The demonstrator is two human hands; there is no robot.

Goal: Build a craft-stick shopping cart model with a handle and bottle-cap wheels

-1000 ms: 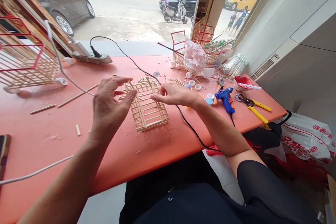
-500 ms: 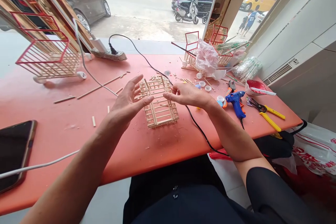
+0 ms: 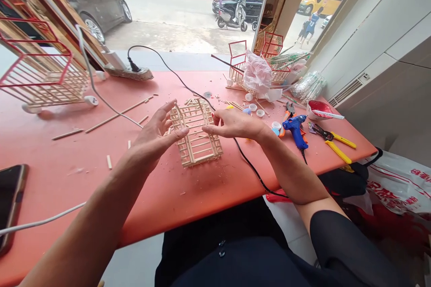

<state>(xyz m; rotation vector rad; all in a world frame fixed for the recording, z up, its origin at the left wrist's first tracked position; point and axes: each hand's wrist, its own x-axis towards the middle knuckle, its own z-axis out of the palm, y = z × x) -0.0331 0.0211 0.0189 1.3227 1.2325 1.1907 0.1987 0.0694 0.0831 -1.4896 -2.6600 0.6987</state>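
Right hand (image 3: 232, 123): thumb at right side of stick frame (image 3: 198, 144), curled fingertips hidden; cannot tell whether grip is closed. Left hand (image 3: 158, 131): thumb and fingers spread at frame's left side, contact unclear. Frame on counter (image 3: 161, 202), between hands. Phone (image 3: 10, 195) cut off far left. Versus second ago, left thumb lower, farther from index fingertip.

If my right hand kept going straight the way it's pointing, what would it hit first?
Your right hand would probably meet the wooden stick frame first; its thumb already overlaps that in the picture, though depth and contact are unclear.
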